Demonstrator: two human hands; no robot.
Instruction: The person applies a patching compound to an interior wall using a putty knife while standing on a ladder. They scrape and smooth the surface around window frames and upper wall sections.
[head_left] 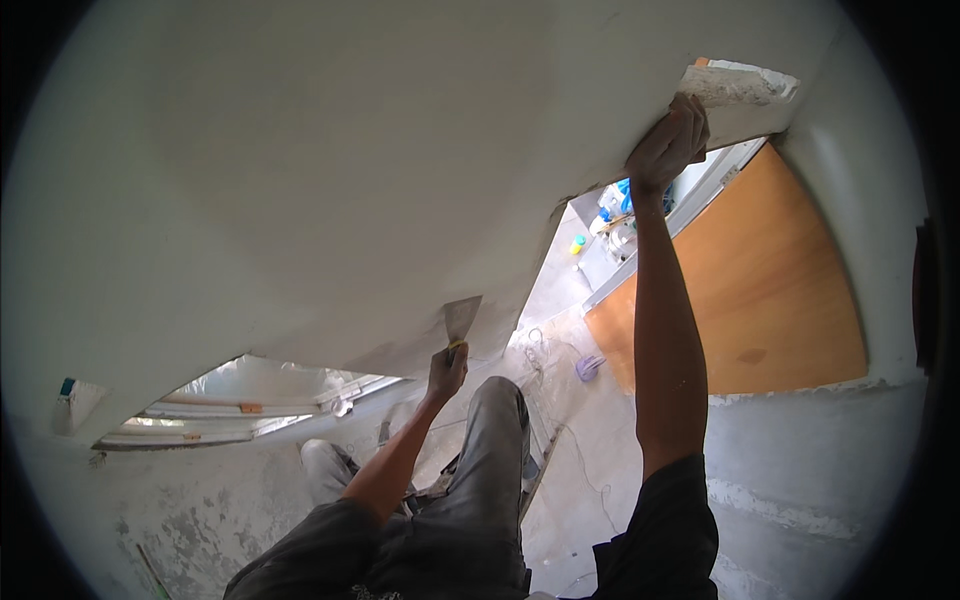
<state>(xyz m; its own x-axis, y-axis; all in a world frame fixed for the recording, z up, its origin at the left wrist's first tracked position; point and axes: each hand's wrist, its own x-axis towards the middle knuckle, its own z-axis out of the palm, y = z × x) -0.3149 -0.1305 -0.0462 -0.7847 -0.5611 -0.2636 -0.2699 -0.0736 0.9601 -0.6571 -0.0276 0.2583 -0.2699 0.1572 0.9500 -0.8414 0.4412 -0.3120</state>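
Observation:
My left hand [447, 372] grips the handle of a putty knife [462, 318], whose flat metal blade rests against the smooth white wall [330, 170]. My right hand [668, 145] is raised high at the wall's upper right edge. It holds a flat board loaded with white plaster [742, 86]. My right arm stretches straight up from a black sleeve. My grey trousers fill the bottom middle of the view.
A wooden door [760, 290] stands at the right. A window opening [240, 400] lies at the lower left. On the dusty floor below are thin cables [560, 440], a small purple object [588, 367], and several bottles and containers [612, 215] farther off.

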